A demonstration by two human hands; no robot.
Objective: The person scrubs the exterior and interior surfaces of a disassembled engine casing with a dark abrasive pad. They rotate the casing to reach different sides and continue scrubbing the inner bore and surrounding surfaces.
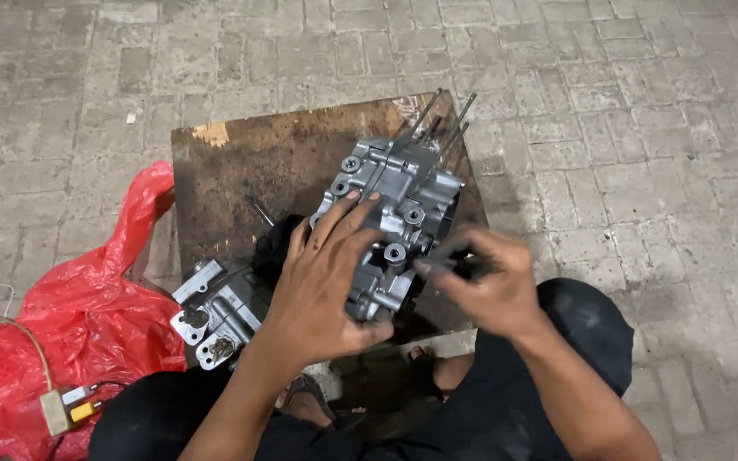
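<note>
Our left hand (322, 286) lies spread on the grey engine casing (395, 205), fingertips (353, 196) touching its bolt holes. Our right hand (489, 286) pinches a small dark part (450, 256) just right of those fingers. Beyond the fingertips long studs (446, 128) rise over the stained wooden board (258, 162). Left of the fingers lie another metal part (215, 312) and a red plastic bag (79, 316).

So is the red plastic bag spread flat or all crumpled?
Crumpled: the red plastic bag lies bunched in folds on the paving.

Stained wooden board (249, 162) on brick paving (642, 128), bearing grey engine casing (395, 205).
</note>
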